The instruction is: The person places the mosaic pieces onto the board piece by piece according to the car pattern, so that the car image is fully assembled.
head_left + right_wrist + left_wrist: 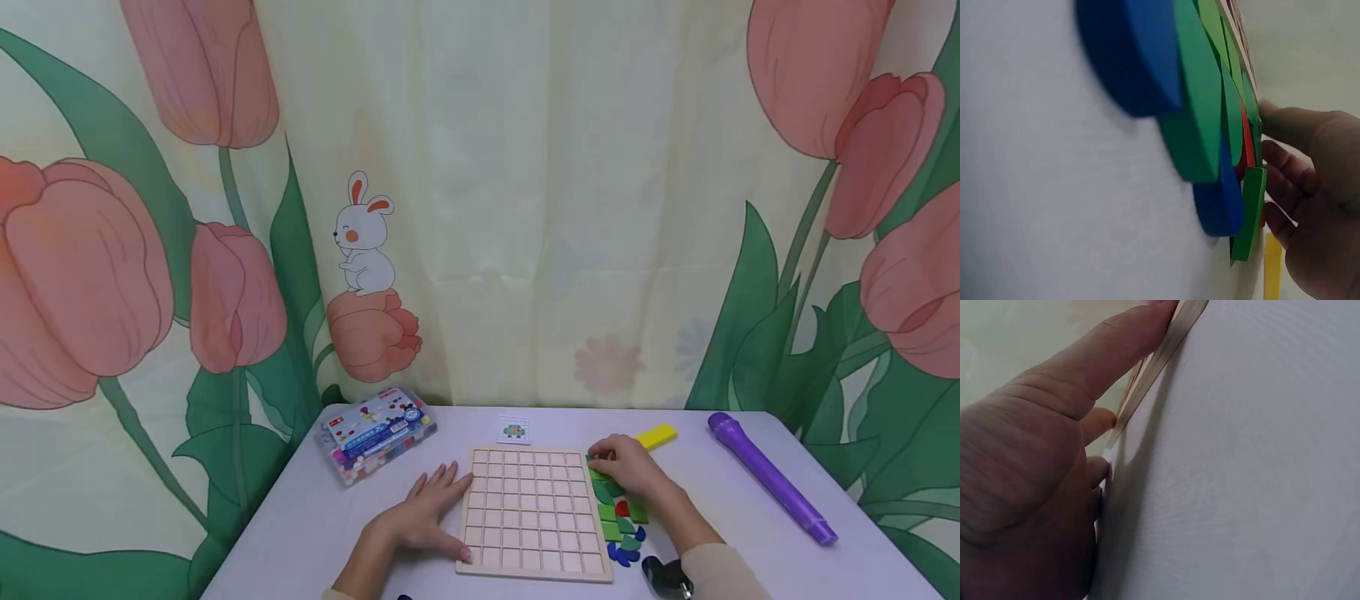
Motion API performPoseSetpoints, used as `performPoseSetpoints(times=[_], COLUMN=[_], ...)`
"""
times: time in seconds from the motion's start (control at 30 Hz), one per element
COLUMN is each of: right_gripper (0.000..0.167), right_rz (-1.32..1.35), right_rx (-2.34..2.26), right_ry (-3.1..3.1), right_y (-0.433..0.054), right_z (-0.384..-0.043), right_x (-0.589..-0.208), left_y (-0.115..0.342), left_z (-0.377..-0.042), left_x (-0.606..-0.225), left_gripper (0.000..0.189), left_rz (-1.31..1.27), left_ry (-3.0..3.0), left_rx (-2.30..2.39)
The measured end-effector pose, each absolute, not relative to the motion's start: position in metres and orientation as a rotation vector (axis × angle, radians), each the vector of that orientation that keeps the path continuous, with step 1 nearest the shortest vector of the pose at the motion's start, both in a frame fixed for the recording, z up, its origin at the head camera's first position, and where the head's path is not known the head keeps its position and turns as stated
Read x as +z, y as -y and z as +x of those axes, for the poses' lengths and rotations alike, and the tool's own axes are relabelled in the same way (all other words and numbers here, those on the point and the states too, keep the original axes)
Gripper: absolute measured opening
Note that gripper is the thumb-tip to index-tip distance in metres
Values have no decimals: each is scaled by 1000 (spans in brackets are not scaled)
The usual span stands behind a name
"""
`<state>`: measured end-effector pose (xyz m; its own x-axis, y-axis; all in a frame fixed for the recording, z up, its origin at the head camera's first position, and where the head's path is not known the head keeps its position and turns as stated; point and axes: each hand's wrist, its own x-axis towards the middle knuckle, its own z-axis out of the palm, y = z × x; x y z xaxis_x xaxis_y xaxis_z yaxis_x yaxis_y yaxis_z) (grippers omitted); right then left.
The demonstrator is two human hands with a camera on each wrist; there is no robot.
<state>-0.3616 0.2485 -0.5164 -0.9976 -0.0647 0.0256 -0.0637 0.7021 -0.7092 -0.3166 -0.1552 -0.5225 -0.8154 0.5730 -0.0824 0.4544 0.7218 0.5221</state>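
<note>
A wooden grid board [534, 515] lies on the white table. My left hand [426, 517] has its fingers spread along the board's left side, with the thumb over the lower left corner. In the left wrist view that thumb [1110, 350] presses on the board's wooden rim [1160, 359]. My right hand [630, 467] reaches over the far end of a pile of coloured pieces beside the board's right edge. Green pieces [609, 512], a red piece [622, 507] and blue pieces [624, 557] make up the pile. Fingertips bend down at the green pieces; I cannot tell whether they pinch one.
A small picture card [514, 430] lies just behind the board. To the back left sits a clear plastic box [378, 433] with a printed lid. A yellow block [657, 436] lies beyond my right hand, and a long purple tube [772, 479] lies farther right.
</note>
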Motion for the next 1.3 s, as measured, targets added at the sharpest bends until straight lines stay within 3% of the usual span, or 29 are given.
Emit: performPoseSetpoints(times=[0.57, 1.3], right_gripper=[5, 15], right_rz=[-105, -103], right_rx=[-1205, -1196], right_ry=[-2780, -2760], right_y=[-245, -246], right_z=[-372, -365], right_x=[-504, -501], left_y=[155, 155], left_z=[-323, -319], left_x=[-519, -523], left_gripper=[120, 120], left_rz=[778, 771], left_ry=[-2695, -2677], left_rx=[698, 734])
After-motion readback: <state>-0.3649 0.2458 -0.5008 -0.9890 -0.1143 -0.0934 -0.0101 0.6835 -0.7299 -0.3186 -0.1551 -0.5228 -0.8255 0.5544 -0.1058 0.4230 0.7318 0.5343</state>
